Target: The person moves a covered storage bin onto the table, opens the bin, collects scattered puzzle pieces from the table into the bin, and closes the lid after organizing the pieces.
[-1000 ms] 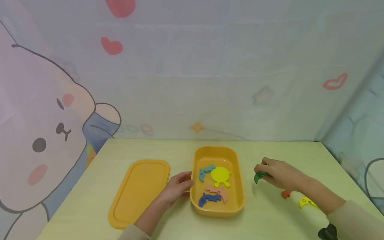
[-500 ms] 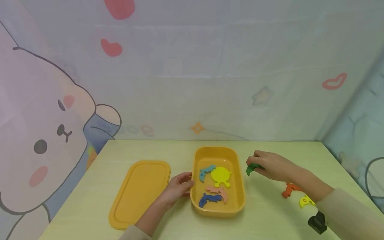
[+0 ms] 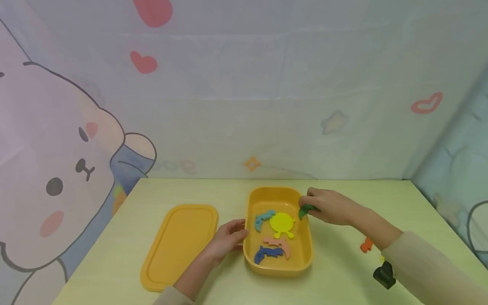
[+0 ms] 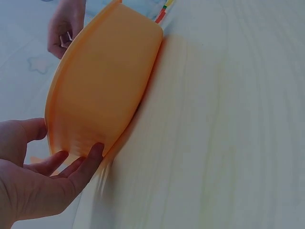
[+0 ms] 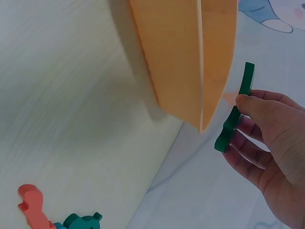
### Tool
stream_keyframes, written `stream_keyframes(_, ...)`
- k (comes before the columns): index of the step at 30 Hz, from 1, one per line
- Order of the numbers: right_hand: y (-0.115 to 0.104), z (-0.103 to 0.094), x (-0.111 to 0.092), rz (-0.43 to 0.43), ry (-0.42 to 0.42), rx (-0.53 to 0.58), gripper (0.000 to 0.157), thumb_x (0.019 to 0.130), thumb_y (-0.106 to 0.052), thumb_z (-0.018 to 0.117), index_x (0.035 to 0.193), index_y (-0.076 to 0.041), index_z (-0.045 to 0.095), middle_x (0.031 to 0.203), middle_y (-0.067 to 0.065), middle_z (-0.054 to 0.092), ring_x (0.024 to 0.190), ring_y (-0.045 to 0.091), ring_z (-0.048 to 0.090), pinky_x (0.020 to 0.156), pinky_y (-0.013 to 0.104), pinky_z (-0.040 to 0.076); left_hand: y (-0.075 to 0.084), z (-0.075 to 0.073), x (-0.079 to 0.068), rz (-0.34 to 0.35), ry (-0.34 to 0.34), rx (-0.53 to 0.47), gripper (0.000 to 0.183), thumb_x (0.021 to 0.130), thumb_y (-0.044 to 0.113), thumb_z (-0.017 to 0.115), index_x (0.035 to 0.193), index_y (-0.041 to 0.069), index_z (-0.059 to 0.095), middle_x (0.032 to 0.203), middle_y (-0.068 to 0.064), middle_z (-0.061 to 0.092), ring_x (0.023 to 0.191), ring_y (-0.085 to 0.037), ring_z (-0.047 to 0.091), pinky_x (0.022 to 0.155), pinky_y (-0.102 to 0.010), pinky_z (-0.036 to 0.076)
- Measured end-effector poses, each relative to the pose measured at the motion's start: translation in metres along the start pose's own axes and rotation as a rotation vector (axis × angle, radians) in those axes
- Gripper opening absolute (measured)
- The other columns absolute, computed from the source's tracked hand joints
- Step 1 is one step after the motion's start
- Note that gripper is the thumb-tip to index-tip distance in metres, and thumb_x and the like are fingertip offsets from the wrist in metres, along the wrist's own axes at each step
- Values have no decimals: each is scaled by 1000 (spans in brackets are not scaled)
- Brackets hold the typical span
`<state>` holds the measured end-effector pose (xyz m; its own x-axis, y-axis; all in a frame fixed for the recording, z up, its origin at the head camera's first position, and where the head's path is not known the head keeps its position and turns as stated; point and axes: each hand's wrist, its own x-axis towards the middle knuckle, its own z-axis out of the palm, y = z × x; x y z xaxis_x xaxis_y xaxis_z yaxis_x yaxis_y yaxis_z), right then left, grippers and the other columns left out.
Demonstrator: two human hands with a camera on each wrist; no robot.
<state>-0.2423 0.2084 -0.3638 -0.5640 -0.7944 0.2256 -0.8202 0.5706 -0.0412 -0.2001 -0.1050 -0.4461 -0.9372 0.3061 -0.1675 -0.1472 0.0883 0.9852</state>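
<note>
My right hand (image 3: 331, 207) pinches a curved green animal-shaped toy piece (image 5: 230, 125) between thumb and fingers, above the right rim of the yellow box (image 3: 277, 267). On the box's left side, my left hand (image 3: 228, 239) rests its fingertips and thumb against the outer wall and rim. Inside the box lie a light-blue piece (image 3: 259, 223), a round yellow turtle-like piece (image 3: 281, 222), a pink piece (image 3: 284, 245) and a dark-blue piece (image 3: 263, 253), apart from the green one.
A yellow lid (image 3: 181, 245) lies flat left of the box. Right of it, an orange-red piece (image 3: 367, 245) is partly behind my forearm. In the right wrist view a teal piece (image 5: 82, 222) shows at the bottom edge. A patterned curtain (image 3: 228, 106) hangs behind the table (image 3: 339, 262).
My right hand has carried the green piece leftward from the table's right part to the box's right rim. The left hand stays at the box's left side.
</note>
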Motion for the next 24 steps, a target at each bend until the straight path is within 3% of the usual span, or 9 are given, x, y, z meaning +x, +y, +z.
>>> stream_keyframes(24,-21,6,39,-30,-104,-13,12,86,-15,64,97,-18,59,83,-2,50,67,9,44,61,21,43,1,1,0,0,-1,18,50,93,17,51,136,-3,37,132,-24,45,108,-29,56,83,-37,53)
